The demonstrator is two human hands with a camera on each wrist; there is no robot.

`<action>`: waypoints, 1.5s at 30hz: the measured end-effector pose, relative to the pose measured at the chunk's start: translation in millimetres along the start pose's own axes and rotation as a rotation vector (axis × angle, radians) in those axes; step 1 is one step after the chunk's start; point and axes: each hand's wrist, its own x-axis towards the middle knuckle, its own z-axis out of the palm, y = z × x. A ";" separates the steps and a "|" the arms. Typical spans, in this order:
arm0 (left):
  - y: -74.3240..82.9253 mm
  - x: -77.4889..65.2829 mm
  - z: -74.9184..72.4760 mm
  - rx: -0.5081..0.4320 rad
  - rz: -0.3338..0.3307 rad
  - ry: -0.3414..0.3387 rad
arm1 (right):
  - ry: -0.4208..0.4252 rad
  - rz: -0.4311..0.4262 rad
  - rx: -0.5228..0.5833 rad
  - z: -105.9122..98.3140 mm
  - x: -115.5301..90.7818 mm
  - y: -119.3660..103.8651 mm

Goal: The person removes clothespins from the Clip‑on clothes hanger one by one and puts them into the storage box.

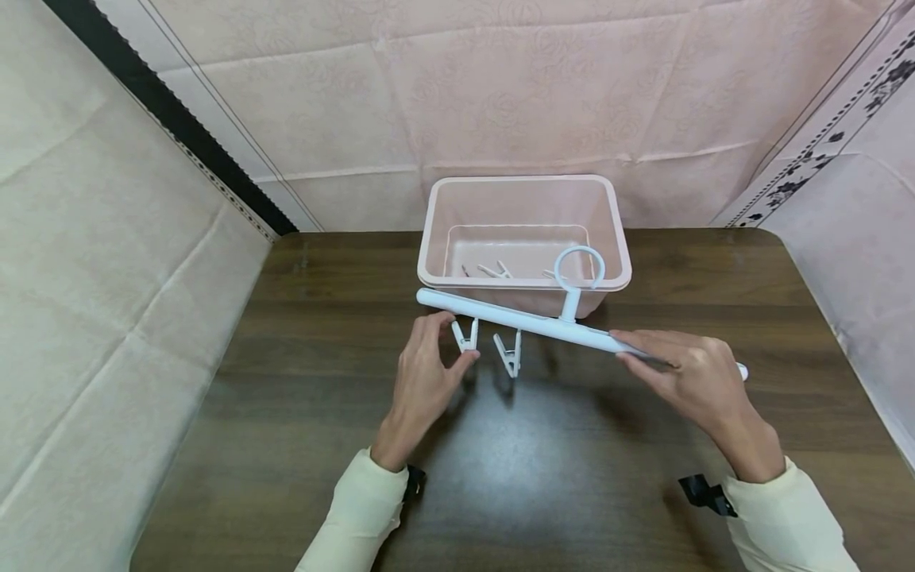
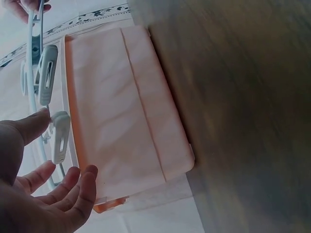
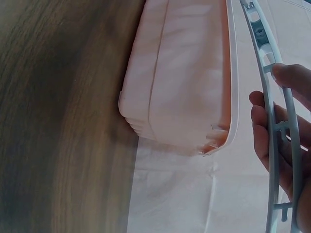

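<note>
A light blue plastic hanger (image 1: 515, 318) with a round hook is held up at a slant above the table. My right hand (image 1: 696, 377) grips its right part, thumb on one side and fingers on the other. Two white clips hang below the bar: one clip (image 1: 466, 337) near the left end, another clip (image 1: 509, 354) nearer the middle. My left hand (image 1: 429, 373) surrounds the left clip, with thumb and index finger spread at its two ends. In the left wrist view, the other left fingers are loosely extended beneath that clip (image 2: 60, 137).
Behind the hanger, at the table's far edge, stands a pale pink plastic basin (image 1: 525, 195) with several white clips (image 1: 496, 270) inside. The hook overlaps its front rim in the head view. Light patterned cloth (image 1: 500, 95) surrounds the brown wooden table (image 1: 343, 357).
</note>
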 end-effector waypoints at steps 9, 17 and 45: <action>-1.5 -2.4 3.6 -0.019 -0.095 -0.091 | 0.010 -0.010 0.003 2.0 0.9 -0.7; 0.6 -5.9 5.9 -0.166 -0.165 -0.102 | 0.008 0.003 0.001 2.2 -1.2 -1.0; -3.4 -8.3 4.0 -0.169 -0.081 0.115 | -0.034 0.023 0.054 1.9 -2.2 0.1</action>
